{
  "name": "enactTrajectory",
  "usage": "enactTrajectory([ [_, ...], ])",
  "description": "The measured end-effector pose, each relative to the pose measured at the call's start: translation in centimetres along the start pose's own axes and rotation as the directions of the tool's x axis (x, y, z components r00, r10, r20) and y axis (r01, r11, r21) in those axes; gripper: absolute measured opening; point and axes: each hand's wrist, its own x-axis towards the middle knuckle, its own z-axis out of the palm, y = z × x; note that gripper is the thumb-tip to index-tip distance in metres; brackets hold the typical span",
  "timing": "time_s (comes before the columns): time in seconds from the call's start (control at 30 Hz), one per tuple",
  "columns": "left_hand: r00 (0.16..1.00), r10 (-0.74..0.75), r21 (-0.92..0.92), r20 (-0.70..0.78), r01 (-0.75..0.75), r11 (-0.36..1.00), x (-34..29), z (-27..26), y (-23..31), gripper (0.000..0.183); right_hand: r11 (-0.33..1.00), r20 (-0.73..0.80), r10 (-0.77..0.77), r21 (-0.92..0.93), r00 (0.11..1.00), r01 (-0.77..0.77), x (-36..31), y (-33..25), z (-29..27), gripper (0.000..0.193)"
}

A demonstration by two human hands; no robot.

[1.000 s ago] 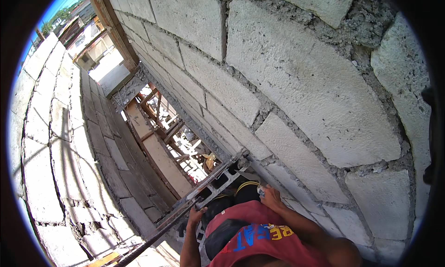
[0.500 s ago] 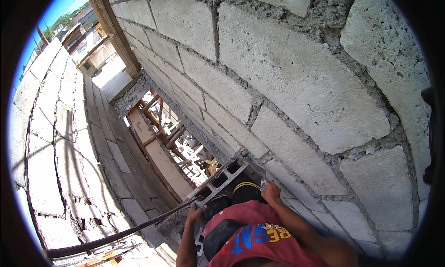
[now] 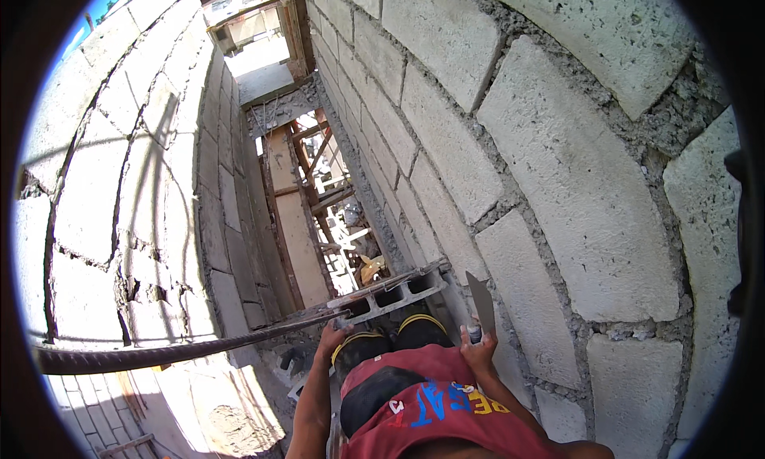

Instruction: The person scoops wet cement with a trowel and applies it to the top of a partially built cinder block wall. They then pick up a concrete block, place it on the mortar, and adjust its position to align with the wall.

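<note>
A masonry trowel (image 3: 480,301) is in my right hand (image 3: 478,352), its grey pointed blade rising beside the right wall. My fingers are closed round its handle. In front of my legs lies a grey hollow concrete block (image 3: 388,300) with open cells. My left hand (image 3: 331,339) grips the left end of this block, though the fingertips are partly hidden. Just above that hand, a dark ribbed steel bar (image 3: 199,347) runs in from the left and over the block's near end.
A tall block wall (image 3: 574,180) with rough mortar joints rises close on my right. Another block wall (image 3: 159,188) stands at left. Between them a deep gap drops to wooden boards (image 3: 291,220) and rubble. A wooden post (image 3: 295,29) stands at the far end.
My view has turned, so the gap and block appear more upright. My right hand has turned the trowel so its blade now shows. My left hand stays at the block.
</note>
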Motion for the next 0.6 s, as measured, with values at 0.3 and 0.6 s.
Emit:
enactTrajectory([
  [0.3, 0.909, -0.131, -0.057, -0.395, 0.118, 0.991, -3.4, 2.1, -8.6, 0.071, 0.923, 0.707, 0.383, -0.26, 0.595, -0.285, 0.6, 7.9, 3.9, 0.033],
  [0.6, 0.818, -0.369, 0.053, -0.44, 0.434, 0.899, -12.9, 8.2, -15.2, 0.086, 0.895, 0.901, 0.434, -0.432, 0.008, 0.109, -0.3, 15.6, 7.5, 0.044],
])
